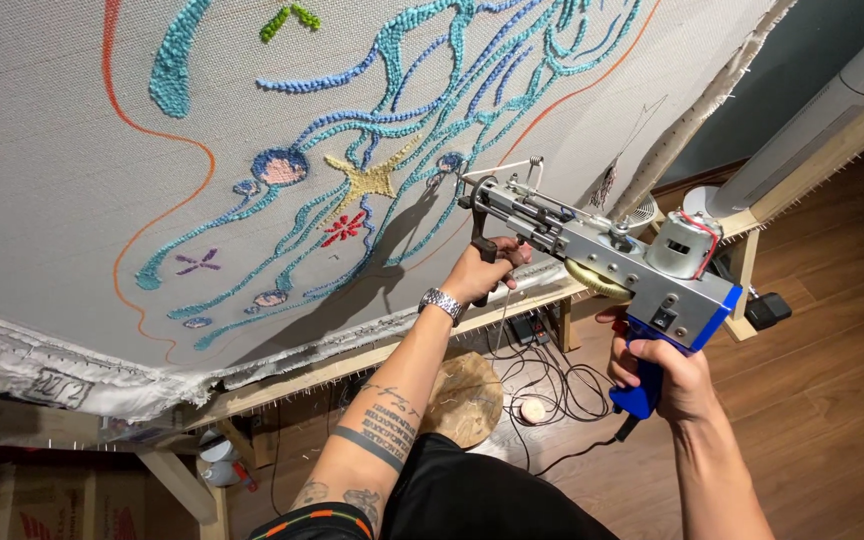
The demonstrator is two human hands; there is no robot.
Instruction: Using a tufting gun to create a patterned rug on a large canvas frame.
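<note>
The left hand (480, 272) is gripping the front handle of the tufting gun (602, 262); the right hand (664, 372) is closing around its blue grip, near the tufting cloth (52, 150).

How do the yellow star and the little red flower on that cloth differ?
The yellow star is larger, with long spreading points, while the red flower is smaller, made of short petals. The star sits higher on the cloth, and the flower lies just below it. The star is nearer the tip of the tufting gun, which the left hand and right hand grip. Both are tufted yarn shapes among blue lines.
</note>
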